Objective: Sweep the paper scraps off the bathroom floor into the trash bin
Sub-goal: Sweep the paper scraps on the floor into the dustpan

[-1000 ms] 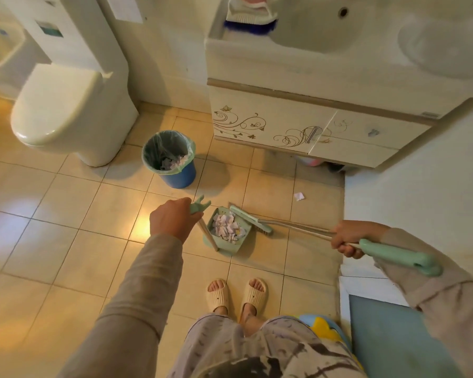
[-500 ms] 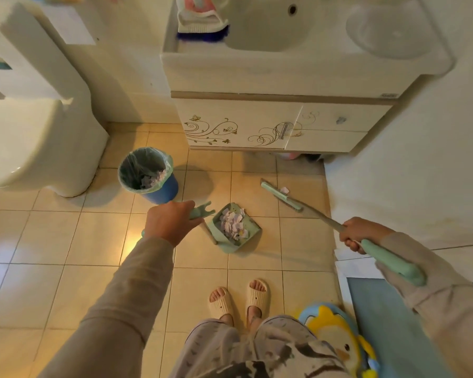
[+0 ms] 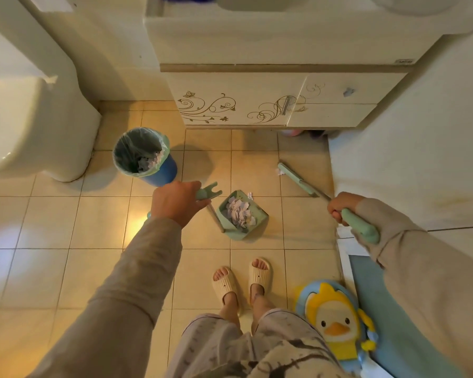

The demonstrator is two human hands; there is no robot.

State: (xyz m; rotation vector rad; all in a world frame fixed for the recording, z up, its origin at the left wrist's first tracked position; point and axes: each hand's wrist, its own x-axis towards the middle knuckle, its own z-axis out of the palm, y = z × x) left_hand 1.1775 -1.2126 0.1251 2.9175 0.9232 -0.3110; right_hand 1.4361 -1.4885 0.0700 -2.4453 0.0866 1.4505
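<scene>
While the person stands in slippers (image 3: 242, 279), the left hand (image 3: 175, 201) grips the dustpan (image 3: 242, 214) handle and the right hand (image 3: 342, 205) is closed around the broom (image 3: 298, 181) handle. The pan rests on the floor (image 3: 66, 214), piled with scraps (image 3: 239, 211). One loose scrap (image 3: 280, 172) lies against the broom head, farther out. Short, low strokes toward the pan's lip should gather it. The bin (image 3: 145, 156) waits beyond, left.
</scene>
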